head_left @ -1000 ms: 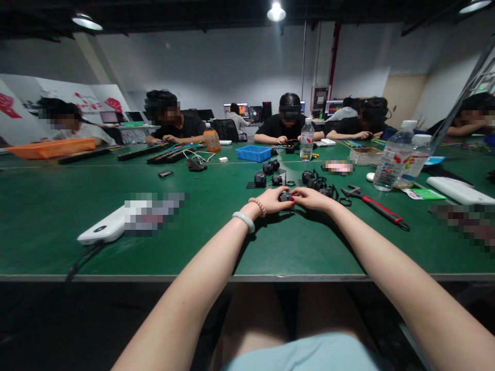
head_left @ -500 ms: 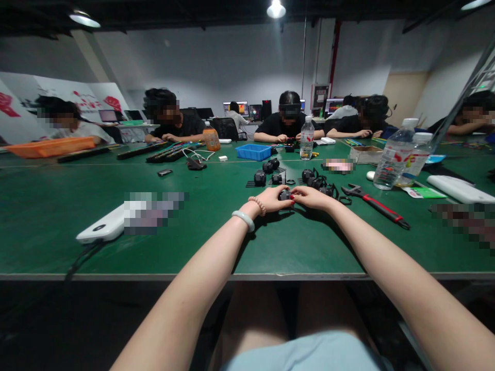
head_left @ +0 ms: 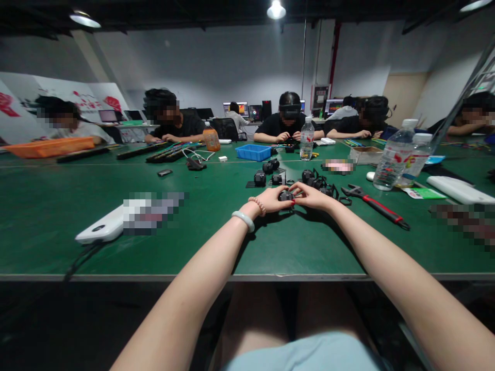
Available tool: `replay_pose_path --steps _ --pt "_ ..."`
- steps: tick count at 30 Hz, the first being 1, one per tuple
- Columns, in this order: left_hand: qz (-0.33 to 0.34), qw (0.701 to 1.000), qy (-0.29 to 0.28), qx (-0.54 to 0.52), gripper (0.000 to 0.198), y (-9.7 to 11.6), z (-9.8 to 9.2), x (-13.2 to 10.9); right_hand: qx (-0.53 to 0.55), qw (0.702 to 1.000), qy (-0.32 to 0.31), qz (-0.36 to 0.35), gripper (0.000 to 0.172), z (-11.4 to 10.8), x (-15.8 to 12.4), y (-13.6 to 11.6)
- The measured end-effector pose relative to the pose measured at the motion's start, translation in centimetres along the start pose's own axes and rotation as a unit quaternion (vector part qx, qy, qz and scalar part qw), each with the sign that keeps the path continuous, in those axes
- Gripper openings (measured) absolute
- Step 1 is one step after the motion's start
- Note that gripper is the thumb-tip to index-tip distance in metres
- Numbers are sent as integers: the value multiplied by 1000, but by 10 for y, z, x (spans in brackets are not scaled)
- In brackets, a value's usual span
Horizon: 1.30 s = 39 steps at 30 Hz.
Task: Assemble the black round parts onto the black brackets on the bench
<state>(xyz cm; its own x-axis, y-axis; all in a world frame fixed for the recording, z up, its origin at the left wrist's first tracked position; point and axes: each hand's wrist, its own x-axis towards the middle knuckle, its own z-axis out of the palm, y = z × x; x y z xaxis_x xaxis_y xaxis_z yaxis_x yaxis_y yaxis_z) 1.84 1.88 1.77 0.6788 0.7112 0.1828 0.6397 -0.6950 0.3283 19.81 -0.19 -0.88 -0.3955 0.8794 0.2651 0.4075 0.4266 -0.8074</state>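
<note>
A small black plastic part (head_left: 285, 196) with a ridged, faceted body sits between my two hands, low over the table. My left hand (head_left: 270, 199) has its thumb and fingers closed around the left side of this part; a bead bracelet and a pale bangle are on that wrist. On the other side, my right hand (head_left: 308, 196) grips the part's right edge with thumb and curled fingertips. Just beyond lie similar black parts (head_left: 260, 179), and more black parts (head_left: 314, 179) sit behind my right hand, some with loops attached. My fingers hide some of the held part.
An adjustable wrench (head_left: 377, 205) with red-black handles lies to the right. Water bottles (head_left: 394, 154) stand farther right, near a small box (head_left: 367, 154). A blue tray (head_left: 253, 151) is ahead. At left rests a white power bank (head_left: 110, 224) with a cable. Several people sit opposite.
The fingers of my right hand have risen slightly and curled over the part's right side, with the thumb lower. My left hand keeps its hold in the same place.
</note>
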Motion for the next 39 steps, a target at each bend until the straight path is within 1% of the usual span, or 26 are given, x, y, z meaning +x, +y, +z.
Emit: replay_pose_path --steps 14,27,34,39 --pt "9 1000 1 7 61 0 0 -1 2 1000 -11 -12 40 2 1 5" --pt "11 1000 0 3 61 1 -1 -1 -22 1000 -17 -15 33 1 0 2" --pt "2 1000 4 4 59 3 -2 -2 -53 999 -3 1 29 1 0 -3" --pt "4 1000 3 5 57 3 -2 -2 -62 998 -1 -4 27 1 -1 -6"
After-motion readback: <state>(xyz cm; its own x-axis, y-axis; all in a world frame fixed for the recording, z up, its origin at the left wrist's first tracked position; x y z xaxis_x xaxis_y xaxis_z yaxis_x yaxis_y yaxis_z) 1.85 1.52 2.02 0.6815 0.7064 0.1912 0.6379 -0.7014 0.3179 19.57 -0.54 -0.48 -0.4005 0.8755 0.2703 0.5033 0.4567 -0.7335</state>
